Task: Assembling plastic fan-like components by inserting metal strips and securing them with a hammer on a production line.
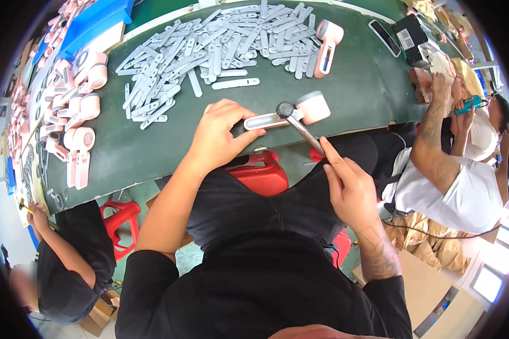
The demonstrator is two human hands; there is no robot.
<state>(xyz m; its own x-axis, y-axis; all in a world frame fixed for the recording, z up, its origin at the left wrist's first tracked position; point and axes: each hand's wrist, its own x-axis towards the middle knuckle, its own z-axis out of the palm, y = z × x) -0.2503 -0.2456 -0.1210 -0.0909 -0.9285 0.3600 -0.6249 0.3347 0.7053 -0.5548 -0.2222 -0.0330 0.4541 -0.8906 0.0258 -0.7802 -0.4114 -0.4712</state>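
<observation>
My left hand (218, 135) grips the handle end of a pink, hair-dryer-shaped housing (315, 108) near the table's front edge. The housing lies with its grey-capped round head to the right, and a grey strip shows along its handle. In my right hand (349, 183) is a small hammer (305, 134) with a metal shaft and a round black head. That head is over the handle, close to the round part; whether it touches cannot be told. Beyond my hands lies a wide pile of grey plastic strips (215, 51).
Another pink housing (326, 48) sits right of the pile. More pink housings (73, 107) crowd the left side by a blue bin (96, 25). A phone (384, 38) and a black box (415, 39) lie at the far right. People work on both sides; red stools (121, 223) stand below.
</observation>
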